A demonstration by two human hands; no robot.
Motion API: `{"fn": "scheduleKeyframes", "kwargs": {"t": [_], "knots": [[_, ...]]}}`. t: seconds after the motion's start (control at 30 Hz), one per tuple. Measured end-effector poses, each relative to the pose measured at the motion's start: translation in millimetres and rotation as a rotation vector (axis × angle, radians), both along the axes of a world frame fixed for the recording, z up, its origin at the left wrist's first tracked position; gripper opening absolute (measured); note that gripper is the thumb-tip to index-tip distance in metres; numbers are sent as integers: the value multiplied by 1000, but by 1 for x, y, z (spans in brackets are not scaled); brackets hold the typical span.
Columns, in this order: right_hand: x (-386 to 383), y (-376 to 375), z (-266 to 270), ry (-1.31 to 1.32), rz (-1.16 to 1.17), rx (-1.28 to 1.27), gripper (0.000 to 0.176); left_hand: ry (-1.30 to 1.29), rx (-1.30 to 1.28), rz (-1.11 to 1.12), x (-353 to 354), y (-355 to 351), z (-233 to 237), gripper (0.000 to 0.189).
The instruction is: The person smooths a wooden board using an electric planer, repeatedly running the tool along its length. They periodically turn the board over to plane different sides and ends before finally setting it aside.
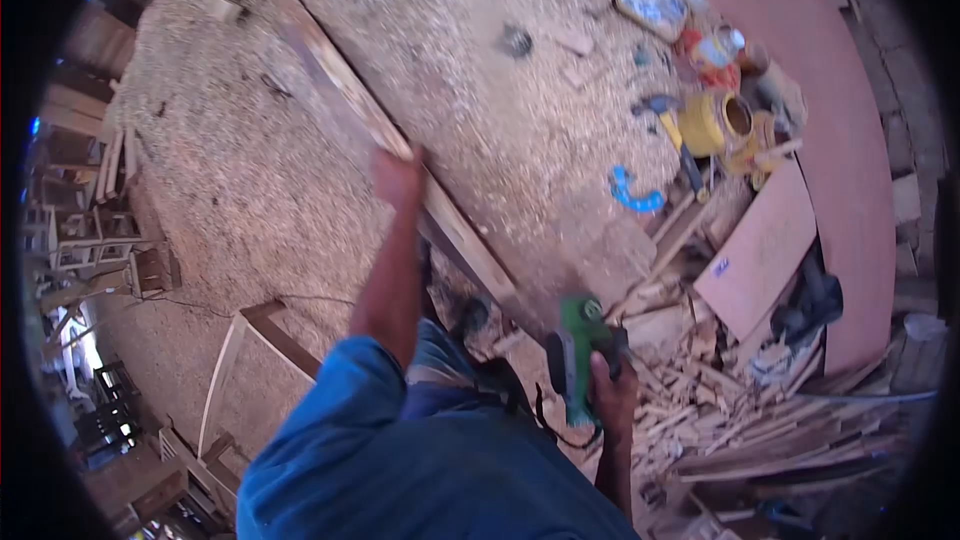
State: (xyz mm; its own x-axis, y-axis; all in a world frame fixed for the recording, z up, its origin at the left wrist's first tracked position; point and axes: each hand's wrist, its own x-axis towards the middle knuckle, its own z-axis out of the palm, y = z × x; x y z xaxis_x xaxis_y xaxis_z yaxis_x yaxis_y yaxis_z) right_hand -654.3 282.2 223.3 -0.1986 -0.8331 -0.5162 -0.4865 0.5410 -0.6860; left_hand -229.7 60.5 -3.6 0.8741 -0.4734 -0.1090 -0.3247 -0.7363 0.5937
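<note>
My left hand (398,178) is wrapped round a long wooden plank (342,72) that runs slantwise from the upper left down toward my body. In my right hand (614,388) is a green electric planer (580,348), gripped by its handle. The planer is at the plank's near end, just right of it in this view. A dark cord hangs from the planer beside my blue clothing.
Shavings (250,140) cover the ground. At the right are a hammer (682,145), a yellow container (712,124), a blue curved piece (635,192) and a reddish board (765,250). Wood offcuts (700,390) are heaped lower right; a wooden frame (232,365) stands lower left.
</note>
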Motion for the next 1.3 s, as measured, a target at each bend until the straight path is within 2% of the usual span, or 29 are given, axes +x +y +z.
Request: {"fn": "scheduleKeyframes", "kwargs": {"t": [0.03, 0.07, 0.13, 0.23, 0.27, 0.37, 0.4, 0.57, 0.77, 0.8, 0.9, 1.3], "knots": [[-1, -2, -17, -28, 7, 5, 44, -14, -46, 3, 24, -18, 3, 76], [3, -4, -30, 16, 74, -99, 43, -1, -63, 32, 42, -33, 10, 77], [18, -9, -51, 90, 223, -309, 43, -135, -67, 32, 57, -50, 14, 77], [54, -30, -44, 104, 340, -223, 43, -306, -152, -52, 76, -59, -20, 82], [59, -34, -53, 119, 394, -177, 48, -443, -204, -52, 79, -64, -31, 92], [78, -43, -76, 143, 562, -301, 52, -694, -163, -343, 107, -71, -32, 101], [85, -46, -80, 133, 594, -358, 46, -526, -116, -409, 118, -77, -23, 102], [110, -54, -101, 95, 597, -312, 46, -596, -76, -430, 181, -115, -37, 111], [142, -72, -97, 92, 562, -298, 46, -534, -32, -467, 182, -117, -37, 118], [147, -74, -98, 90, 559, -299, 45, -454, 22, -478, 179, -116, -24, 121], [166, -87, -94, 73, 553, -291, 44, -441, 110, -498, 179, -117, -20, 125], [277, -153, -95, 140, 580, -440, 45, 163, 385, -552, 188, -132, 39, 145]]}}
